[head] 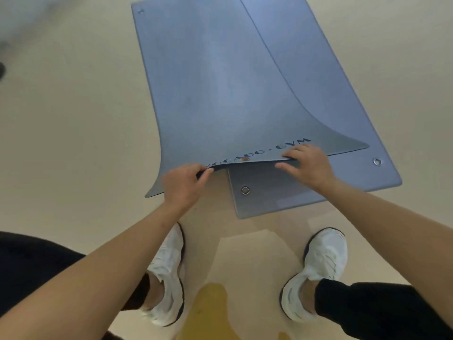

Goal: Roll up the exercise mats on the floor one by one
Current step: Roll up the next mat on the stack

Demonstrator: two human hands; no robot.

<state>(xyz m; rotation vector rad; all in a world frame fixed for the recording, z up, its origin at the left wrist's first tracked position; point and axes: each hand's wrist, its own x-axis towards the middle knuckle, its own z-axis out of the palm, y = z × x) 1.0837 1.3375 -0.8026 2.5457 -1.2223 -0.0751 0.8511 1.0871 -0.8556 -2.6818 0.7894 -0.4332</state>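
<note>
Two blue-grey exercise mats lie stacked on the pale floor. The upper mat [215,89] carries dark lettering near its near edge, and that edge is lifted off the lower mat [353,133]. My left hand [182,185] pinches the raised near edge close to its left corner. My right hand [306,163] grips the same edge further right, fingers on top and thumb underneath. The lower mat lies flat, skewed to the right, with two metal eyelets [245,190] at its near corners.
My two white sneakers [323,271] stand on the floor just short of the mats, black trouser legs above them. A yellow floor marking [208,312] runs between my feet. Beige floor surrounds the mats on both sides.
</note>
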